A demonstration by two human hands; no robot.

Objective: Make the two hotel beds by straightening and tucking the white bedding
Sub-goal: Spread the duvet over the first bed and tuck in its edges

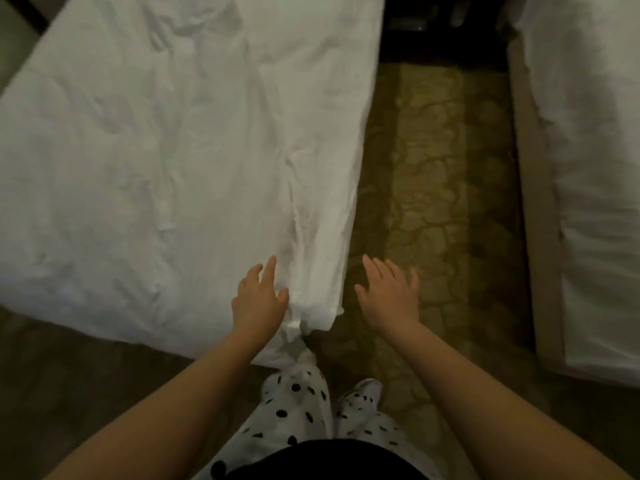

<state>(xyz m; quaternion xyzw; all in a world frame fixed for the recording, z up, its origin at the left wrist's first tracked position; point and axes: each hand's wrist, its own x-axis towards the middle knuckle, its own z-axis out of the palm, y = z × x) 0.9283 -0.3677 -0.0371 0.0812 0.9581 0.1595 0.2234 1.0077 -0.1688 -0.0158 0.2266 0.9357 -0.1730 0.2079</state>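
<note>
Currently poising left hand (259, 301), loose and empty, over bunched near corner of white bedding (156, 168); hovering right hand (389, 292), spread wide, over carpet (443, 168) beside it, likely preparing a straightening tug.

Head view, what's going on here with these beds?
A person stands on the carpet between two beds, at a corner of the near bed. The left hand is spread open on or just over the wrinkled white bedding near its bunched corner. The right hand is open above the carpet. Neither grips anything. The second bed lies at the right edge.
</note>
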